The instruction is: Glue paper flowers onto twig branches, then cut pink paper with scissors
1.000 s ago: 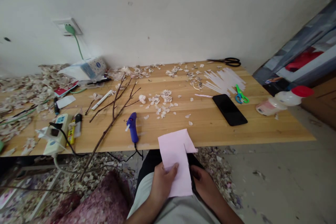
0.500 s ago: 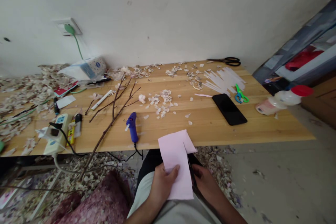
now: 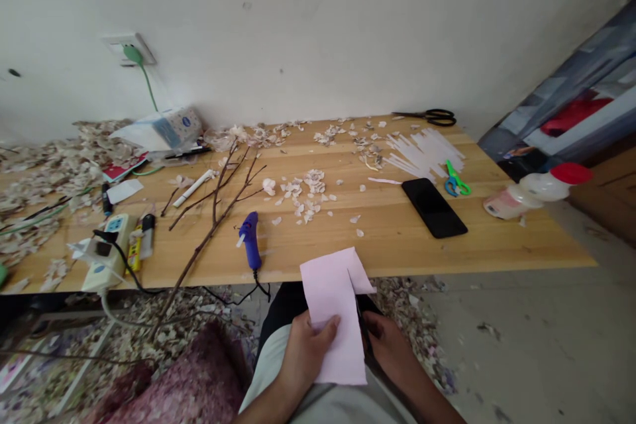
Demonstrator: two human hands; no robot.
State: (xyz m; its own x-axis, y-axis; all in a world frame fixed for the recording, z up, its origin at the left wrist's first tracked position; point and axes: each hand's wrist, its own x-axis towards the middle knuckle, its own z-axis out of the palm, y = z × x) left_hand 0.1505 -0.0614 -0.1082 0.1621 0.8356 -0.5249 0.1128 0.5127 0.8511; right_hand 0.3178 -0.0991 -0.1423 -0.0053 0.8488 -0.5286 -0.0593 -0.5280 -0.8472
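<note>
A sheet of pink paper (image 3: 332,305) is held over my lap, just in front of the table edge. My left hand (image 3: 312,343) pinches it from the left, thumb on top and fingers underneath. On the other side, my right hand (image 3: 385,336) is closed on dark scissors (image 3: 360,318), whose blades lie along the paper's right edge. A cut runs down the sheet, and a flap (image 3: 360,278) folds out to the right at its upper end. The scissor handles are mostly hidden by my fingers.
On the wooden table (image 3: 377,245) lie a blue glue gun (image 3: 252,242), a branch (image 3: 213,232), loose petals (image 3: 308,195), a black phone (image 3: 434,207), green-blue scissors (image 3: 454,180), black scissors (image 3: 432,116), white strips (image 3: 422,152) and a red-capped bottle (image 3: 527,192). A power strip (image 3: 110,248) sits left.
The paper has shifted very slightly down and right in the view. Both hands keep their holds, and the scissors stay at the cut.
</note>
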